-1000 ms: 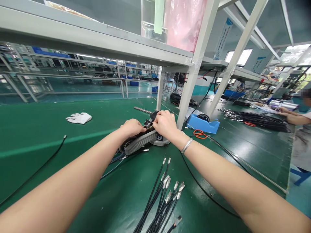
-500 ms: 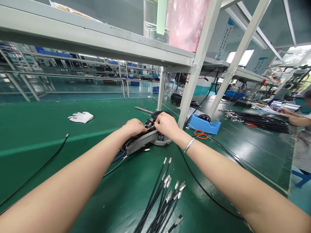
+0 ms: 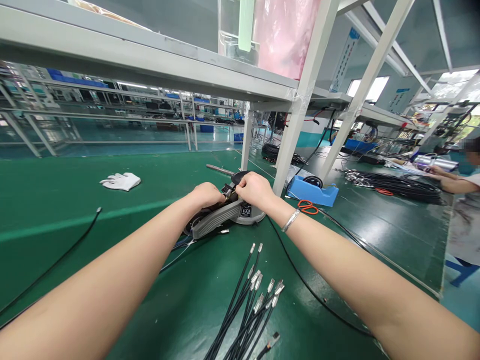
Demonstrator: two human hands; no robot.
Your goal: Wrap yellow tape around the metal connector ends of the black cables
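My left hand (image 3: pixel 208 194) is closed in a pinch at the left side of a grey and black bench device (image 3: pixel 215 221). On the other side of the device's top, my right hand (image 3: pixel 255 190) has thumb and forefinger pressed together. The fingertips of both hands nearly meet over a small dark part of the device; what they pinch is too small to make out. A dark round disc shows behind my right hand. In front of the device lies a bundle of black cables (image 3: pixel 247 305) with silver metal connectors.
A white glove (image 3: pixel 120 181) and a single black cable (image 3: pixel 75 245) lie at left. Right of the shelf post (image 3: pixel 296 120) are a blue tape dispenser (image 3: pixel 313 191), orange-handled scissors (image 3: pixel 308 207) and a cable pile (image 3: pixel 397 186). Another person's arm (image 3: pixel 455 182) reaches in at far right.
The view has shifted slightly, so everything sits a little further left. Both hands stay at the device, and the thin yellowish strip seen between the fingertips earlier is now hardly visible.
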